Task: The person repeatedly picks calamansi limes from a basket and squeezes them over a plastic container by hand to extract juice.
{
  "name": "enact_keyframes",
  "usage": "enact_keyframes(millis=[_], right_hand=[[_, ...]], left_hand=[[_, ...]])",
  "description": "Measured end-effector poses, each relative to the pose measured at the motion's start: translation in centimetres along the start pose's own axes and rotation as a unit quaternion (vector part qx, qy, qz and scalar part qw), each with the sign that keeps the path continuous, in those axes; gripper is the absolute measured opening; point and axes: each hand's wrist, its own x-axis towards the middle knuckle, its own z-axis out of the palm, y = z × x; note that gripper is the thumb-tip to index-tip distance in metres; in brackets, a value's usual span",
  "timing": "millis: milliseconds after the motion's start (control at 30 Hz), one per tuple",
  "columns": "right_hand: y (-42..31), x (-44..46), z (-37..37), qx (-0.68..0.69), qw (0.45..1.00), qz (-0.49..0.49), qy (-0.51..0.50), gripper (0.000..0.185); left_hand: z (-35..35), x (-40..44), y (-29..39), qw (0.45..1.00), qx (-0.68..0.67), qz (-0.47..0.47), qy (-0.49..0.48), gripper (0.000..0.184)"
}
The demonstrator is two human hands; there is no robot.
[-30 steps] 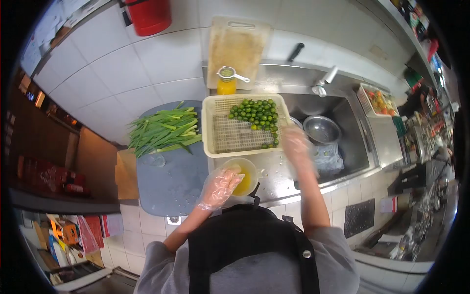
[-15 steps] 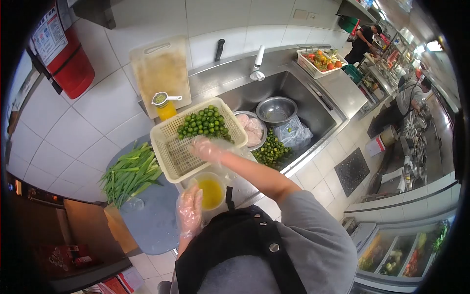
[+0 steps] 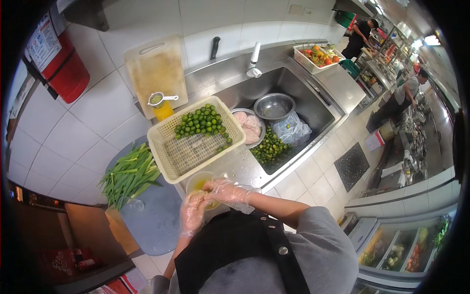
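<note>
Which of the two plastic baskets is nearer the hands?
The basket holding green citrus fruits, left of the sink; the other basket, with red and orange produce, sits at the sink's far right corner.

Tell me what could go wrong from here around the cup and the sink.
The left hand and right hand crowd the cup, close to the apron; a nudge might spill its yellow liquid. The strainer sits atop the yellow jar; a bump could dislodge it. Pale pink pieces, possibly raw meat, could contaminate the neighbouring green fruit.
</note>
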Motion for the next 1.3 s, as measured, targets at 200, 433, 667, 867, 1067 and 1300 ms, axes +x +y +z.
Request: enact_keyframes(millis=[200, 433, 667, 867, 1067, 1300], right_hand=[[1.6, 1.7, 3.1, -0.006, 0.998, -0.058, 0.034, 0.053], [-0.1, 1.5, 0.9, 0.136, 0.99, 0.0, 0.043, 0.052], [2.4, 2.8, 3.5, 0.035, 0.997, -0.049, 0.046, 0.036], [3.0, 2.8, 3.9, -0.131, 0.985, -0.083, 0.08, 0.018], [4.8, 3.5, 5.0, -0.225, 0.946, -0.168, 0.159, 0.01], [2.0, 2.6, 1.2, -0.214, 0.942, -0.239, 0.101, 0.013]], left_hand=[[-0.6, 0.6, 0.3, 0.994, 0.069, 0.071, 0.039, 0.034], [0.2, 0.6, 0.4, 0.995, -0.008, 0.025, 0.092, 0.029], [-0.1, 1.7, -1.5, 0.998, 0.045, -0.007, 0.033, 0.014], [-0.8, 3.4, -1.4, 0.991, 0.126, 0.041, -0.008, 0.011], [-0.6, 3.8, -2.5, 0.989, 0.132, 0.052, -0.035, 0.009], [-1.9, 4.9, -1.7, 0.992, 0.096, 0.083, 0.004, 0.009]])
